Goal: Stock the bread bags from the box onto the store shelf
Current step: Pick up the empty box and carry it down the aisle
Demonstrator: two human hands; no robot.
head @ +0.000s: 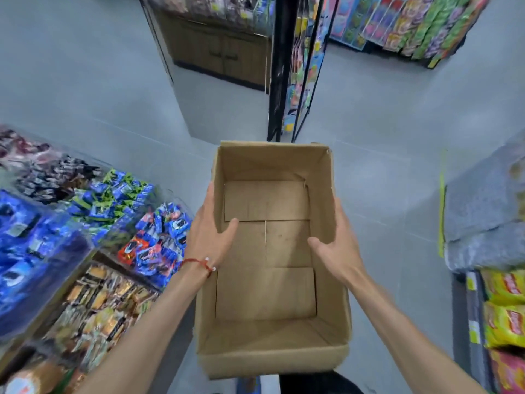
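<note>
An open brown cardboard box (272, 359) fills the lower middle of the head view, held above the grey floor. Only bare cardboard flaps show inside it; no bread bags are visible in it. My left hand (208, 234) grips the box's left wall, thumb inside and fingers outside. On that wrist is a red string bracelet. My right hand (338, 245) grips the right wall the same way, thumb inside the box.
Shelves of snack packets stand at the left: blue packets (37, 240), blue-and-green ones, and brown-wrapped goods (93, 302) lower down. At the right are yellow and red chip bags (505, 308). A black rack (281, 66) of hanging goods stands ahead. Grey tiled floor (383, 166) lies around the box.
</note>
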